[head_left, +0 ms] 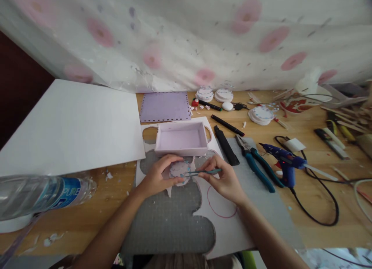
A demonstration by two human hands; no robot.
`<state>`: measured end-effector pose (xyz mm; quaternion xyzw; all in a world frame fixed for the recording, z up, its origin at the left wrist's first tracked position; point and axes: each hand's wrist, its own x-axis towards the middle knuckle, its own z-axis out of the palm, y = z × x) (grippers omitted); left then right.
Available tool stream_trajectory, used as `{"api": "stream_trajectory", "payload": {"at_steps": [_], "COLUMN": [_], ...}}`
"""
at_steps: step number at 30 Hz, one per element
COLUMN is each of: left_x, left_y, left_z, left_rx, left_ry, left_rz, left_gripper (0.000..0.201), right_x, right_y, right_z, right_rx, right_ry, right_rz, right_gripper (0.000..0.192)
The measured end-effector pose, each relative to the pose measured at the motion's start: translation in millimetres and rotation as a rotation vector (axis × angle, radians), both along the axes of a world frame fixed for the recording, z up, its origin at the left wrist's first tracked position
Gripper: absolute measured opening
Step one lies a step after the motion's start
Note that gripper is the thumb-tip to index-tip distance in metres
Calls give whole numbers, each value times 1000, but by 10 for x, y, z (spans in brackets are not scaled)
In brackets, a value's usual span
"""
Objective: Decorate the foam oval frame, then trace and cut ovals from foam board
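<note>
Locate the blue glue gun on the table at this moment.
In the head view, the blue glue gun lies on the wooden table to the person's right, just right of the teal-handled pliers, well beyond the right hand, its black cord looping toward the near edge.

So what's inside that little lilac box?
The box looks empty: only its pale lilac floor and walls show. The near wall hides a strip of the floor just behind it, so something flat there can't be ruled out.
</note>
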<state>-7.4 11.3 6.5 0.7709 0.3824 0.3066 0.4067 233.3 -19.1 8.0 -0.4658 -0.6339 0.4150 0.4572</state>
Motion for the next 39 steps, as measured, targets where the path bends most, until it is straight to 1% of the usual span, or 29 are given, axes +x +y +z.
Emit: {"api": "stream_trajectory", "payload": {"at_steps": [4,11,18,24,29,32,34,36,37,39], "left_x": [-8,-10,-11,-15,-14,-20,-22,-11,1,39], "left_y": [3,1,0,0,-1,-11,-24,-48,-64,-101], "left_z": [-19,-64,-64,-78,-74,-54,-35,-14,-1,32], "left_rx": [17,103,119,120,127,126,97,41,11,-32], "left_ry": [-6,-30,-34,-30,-35,-35,-47,-123,-181,-282], "left_rz": [-7,-37,-42,-45,-53,-79,-121,-137,-115,-22], "left_gripper": [49,51,51,50,51,54,63,67,63,46], "right_x": [-59,-80,-59,40,142,165,150,114,90,34], "right_y": [-16,-27,-14,20,68,83,74,51,35,2], "right_z": [-1,-62,-58,-37,-22,0,21,35,36,23], "right_rx": [7,29,41,67,118,134,134,107,80,17], "right_ry": [8,-54,12,22,46,98,155,241,292,396], "right_rz": [24,28,-66,-135,-224,-282,-308,-306,-297,-270], "right_gripper": [25,22,24,23,24,26,26,26,27,27]}}
